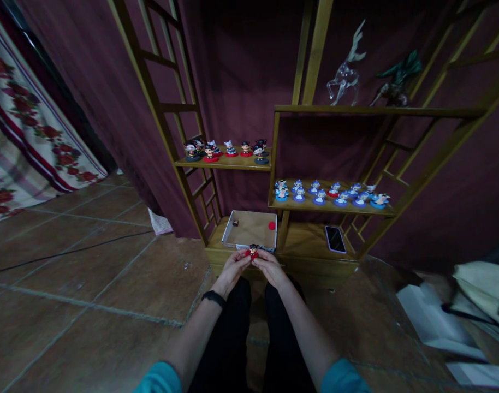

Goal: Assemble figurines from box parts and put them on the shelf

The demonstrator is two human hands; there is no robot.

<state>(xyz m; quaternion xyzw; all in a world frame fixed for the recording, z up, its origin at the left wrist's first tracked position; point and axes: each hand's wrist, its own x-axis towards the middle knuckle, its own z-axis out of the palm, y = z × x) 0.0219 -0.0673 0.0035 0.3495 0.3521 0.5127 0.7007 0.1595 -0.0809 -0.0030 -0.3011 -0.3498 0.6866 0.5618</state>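
Between my two hands is a small black-haired figurine (253,250) on a red base. The fingers of my left hand (234,264) close on its left side, and those of my right hand (269,265) close on its right side. Just beyond them lies a shallow cardboard box (229,238) on the lowest shelf. Inside it are a red disc (272,225) at the right and a small dark piece (235,223) at the left, too small to make out.
Several dark-haired and white figurines (231,149) stand on the left shelf (225,163). Several blue and white figurines (319,197) fill the right shelf (331,206). A phone (335,239) lies below. Higher up stand a clear deer statue (345,76) and a dark green statue (399,79).
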